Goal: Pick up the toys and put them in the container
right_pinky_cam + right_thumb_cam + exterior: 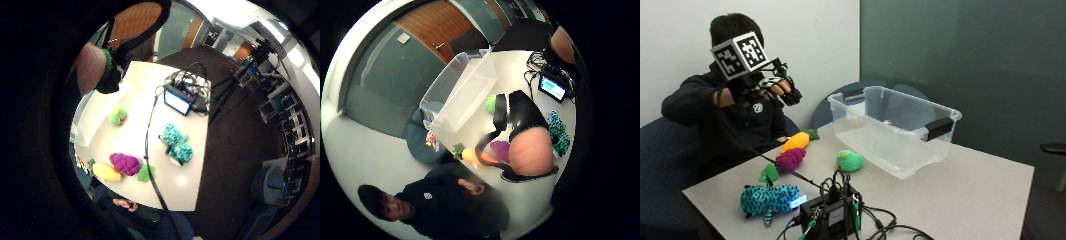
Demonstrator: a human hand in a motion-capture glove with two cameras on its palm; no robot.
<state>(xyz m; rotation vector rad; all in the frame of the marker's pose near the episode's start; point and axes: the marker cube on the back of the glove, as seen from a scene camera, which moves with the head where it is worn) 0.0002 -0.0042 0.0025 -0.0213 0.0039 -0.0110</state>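
Spanning the scene, the white tabletop [986,190] carries a clear plastic container [896,127] with black handle clips. Near it lie a teal plush toy [770,198], a purple grape toy [791,158], a yellow-orange carrot toy [795,142] and a small green toy [850,160]. The gloved right hand [770,89] hangs raised above, its grip relaxed, holding nothing.

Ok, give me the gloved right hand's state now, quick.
Gloved right hand: raised above the table, holding nothing; whether its fingers are straight or curled cannot be told.
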